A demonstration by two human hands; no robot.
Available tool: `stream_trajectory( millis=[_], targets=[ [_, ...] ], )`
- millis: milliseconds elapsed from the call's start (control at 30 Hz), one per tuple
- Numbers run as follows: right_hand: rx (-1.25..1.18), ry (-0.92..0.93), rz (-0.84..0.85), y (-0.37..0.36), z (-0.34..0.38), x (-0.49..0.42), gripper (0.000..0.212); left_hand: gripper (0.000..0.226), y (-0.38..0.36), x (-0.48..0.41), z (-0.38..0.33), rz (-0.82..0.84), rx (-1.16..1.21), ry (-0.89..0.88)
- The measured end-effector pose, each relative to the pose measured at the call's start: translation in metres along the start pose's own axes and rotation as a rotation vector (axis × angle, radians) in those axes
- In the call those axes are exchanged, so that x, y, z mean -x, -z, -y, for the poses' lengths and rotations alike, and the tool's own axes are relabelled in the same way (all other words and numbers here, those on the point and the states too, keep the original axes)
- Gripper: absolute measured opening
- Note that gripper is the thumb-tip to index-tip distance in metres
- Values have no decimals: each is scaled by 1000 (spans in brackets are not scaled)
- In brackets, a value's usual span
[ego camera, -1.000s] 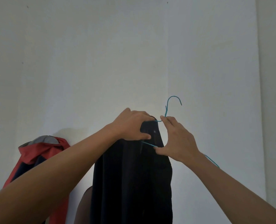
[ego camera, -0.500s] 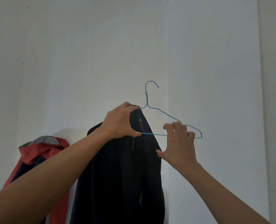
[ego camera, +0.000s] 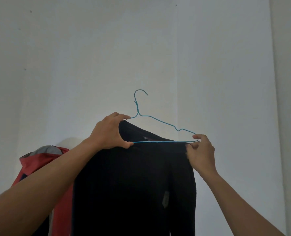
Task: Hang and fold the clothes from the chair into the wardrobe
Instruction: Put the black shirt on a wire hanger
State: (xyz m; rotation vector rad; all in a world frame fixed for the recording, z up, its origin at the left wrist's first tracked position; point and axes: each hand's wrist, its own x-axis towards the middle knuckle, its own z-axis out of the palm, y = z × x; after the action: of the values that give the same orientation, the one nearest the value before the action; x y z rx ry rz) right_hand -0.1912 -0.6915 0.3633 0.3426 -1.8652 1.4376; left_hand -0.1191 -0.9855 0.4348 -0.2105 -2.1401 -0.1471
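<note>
A black garment (ego camera: 134,181) hangs in front of me, held up against a white wall. A thin blue wire hanger (ego camera: 160,121) sits at its top with the hook pointing up. My left hand (ego camera: 109,132) grips the hanger's left end together with the garment's left shoulder. My right hand (ego camera: 201,150) pinches the hanger's right tip and the garment's right shoulder edge. The right arm of the hanger is bare above the cloth; the bottom bar lies across the neckline.
A red and grey jacket (ego camera: 39,159) hangs low at the left behind my left forearm. The white wall (ego camera: 141,48) fills the background, with a vertical panel edge (ego camera: 276,99) at the far right.
The hanger has turned to face me flat and level. My right hand slid out to its right tip and pulled the garment's shoulder outward, so the black cloth now spreads wider.
</note>
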Motion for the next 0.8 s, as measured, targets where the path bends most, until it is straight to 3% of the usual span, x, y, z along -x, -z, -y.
stream_trajectory(
  millis=[233, 300, 433, 633, 800],
  targets=[
    [-113, -66, -57, 2, 5, -8, 45, 95, 3, 5, 6, -31, 17, 2],
    [-39, 1, -49, 2, 7, -9, 36, 98, 3, 7, 6, -22, -17, 6],
    [153, 147, -20, 3, 15, -8, 44, 108, 1, 11, 7, 21, -74, 32],
    [222, 188, 63, 1, 24, -14, 44, 124, -10, 19, 6, 90, -123, 82],
    [336, 301, 205, 10, 16, -24, 40, 122, -13, 21, 15, 93, -153, 119]
  ],
)
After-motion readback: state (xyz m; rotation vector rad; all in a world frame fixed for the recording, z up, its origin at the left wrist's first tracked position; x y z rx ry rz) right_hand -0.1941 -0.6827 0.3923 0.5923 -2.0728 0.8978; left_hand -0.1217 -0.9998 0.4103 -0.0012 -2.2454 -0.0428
